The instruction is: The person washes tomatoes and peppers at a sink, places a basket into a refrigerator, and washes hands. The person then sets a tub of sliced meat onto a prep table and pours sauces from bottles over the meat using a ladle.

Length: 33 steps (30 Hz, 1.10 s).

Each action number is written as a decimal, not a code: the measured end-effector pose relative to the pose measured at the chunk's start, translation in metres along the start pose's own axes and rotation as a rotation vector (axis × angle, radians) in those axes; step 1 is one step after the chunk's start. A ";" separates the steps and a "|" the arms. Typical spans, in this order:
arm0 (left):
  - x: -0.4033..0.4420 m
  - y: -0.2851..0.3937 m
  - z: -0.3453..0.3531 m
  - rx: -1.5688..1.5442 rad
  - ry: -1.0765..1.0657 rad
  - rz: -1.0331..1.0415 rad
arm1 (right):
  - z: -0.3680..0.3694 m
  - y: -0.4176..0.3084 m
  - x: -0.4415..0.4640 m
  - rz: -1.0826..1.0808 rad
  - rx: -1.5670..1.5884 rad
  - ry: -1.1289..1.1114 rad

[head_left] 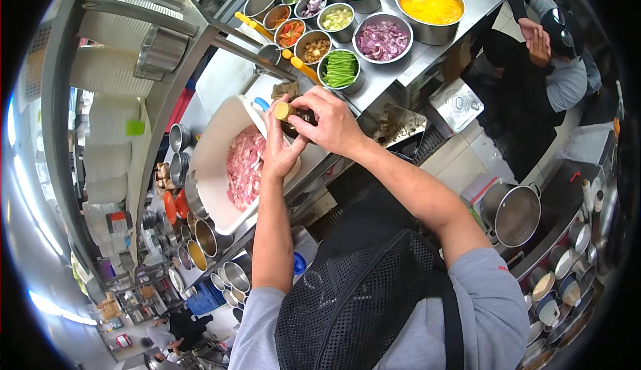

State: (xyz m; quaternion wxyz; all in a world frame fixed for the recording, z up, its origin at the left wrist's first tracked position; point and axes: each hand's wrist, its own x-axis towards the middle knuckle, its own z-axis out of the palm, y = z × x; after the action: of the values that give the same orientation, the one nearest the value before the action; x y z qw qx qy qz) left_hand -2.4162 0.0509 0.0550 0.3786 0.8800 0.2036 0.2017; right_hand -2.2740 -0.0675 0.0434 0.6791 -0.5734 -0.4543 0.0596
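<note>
From my remote feed, I see the left hand [279, 155] and right hand [334, 124] both partly closed, gripping a gold-capped bottle [284, 111] near its cap, at the far end of the white tub [212, 163] of meat [246, 163].

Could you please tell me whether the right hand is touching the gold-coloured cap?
Touching: the head view shows the right hand with its thumb and finger against the side of the gold-coloured cap.
</note>
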 end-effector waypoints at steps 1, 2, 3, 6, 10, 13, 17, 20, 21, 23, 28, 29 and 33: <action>0.000 -0.004 0.001 -0.029 0.007 0.010 | 0.000 0.000 0.001 0.000 -0.004 -0.011; -0.001 -0.007 0.002 -0.058 0.015 0.021 | -0.001 0.000 0.002 -0.001 -0.008 -0.023; -0.001 -0.003 0.001 -0.077 -0.004 -0.011 | -0.002 0.001 0.003 -0.007 -0.003 -0.027; -0.005 0.009 0.010 -0.022 0.093 -0.041 | -0.009 0.001 0.009 0.077 0.079 -0.128; 0.002 0.004 0.011 -0.154 0.044 -0.063 | -0.012 0.012 0.018 -0.203 -0.139 -0.161; -0.001 0.011 0.004 -0.022 0.059 -0.073 | -0.007 0.007 0.020 -0.095 -0.117 -0.253; -0.025 0.017 0.028 -0.046 0.285 -0.223 | 0.010 -0.010 0.010 -0.052 -0.164 -0.088; -0.028 0.017 0.027 -0.037 0.315 -0.201 | 0.007 -0.015 0.006 0.025 -0.093 -0.197; -0.026 0.014 0.022 0.034 0.293 -0.205 | 0.004 -0.007 0.010 -0.051 0.028 -0.191; -0.021 0.004 0.002 -0.152 0.127 -0.166 | -0.014 0.006 0.019 -0.072 0.029 -0.316; -0.009 -0.009 -0.035 0.061 -0.127 -0.093 | -0.007 0.013 0.011 -0.004 0.117 -0.323; -0.012 -0.009 -0.033 0.066 -0.128 -0.096 | -0.004 0.011 0.008 0.009 0.101 -0.281; -0.021 0.001 -0.017 -0.243 0.024 -0.180 | 0.010 0.007 -0.002 0.023 0.070 -0.155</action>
State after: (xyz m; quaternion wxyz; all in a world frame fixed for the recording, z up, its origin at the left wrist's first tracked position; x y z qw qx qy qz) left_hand -2.4421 0.0495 0.0617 0.4963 0.8036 0.2601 0.2006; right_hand -2.2791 -0.0592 0.0358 0.6608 -0.5484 -0.4964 0.1276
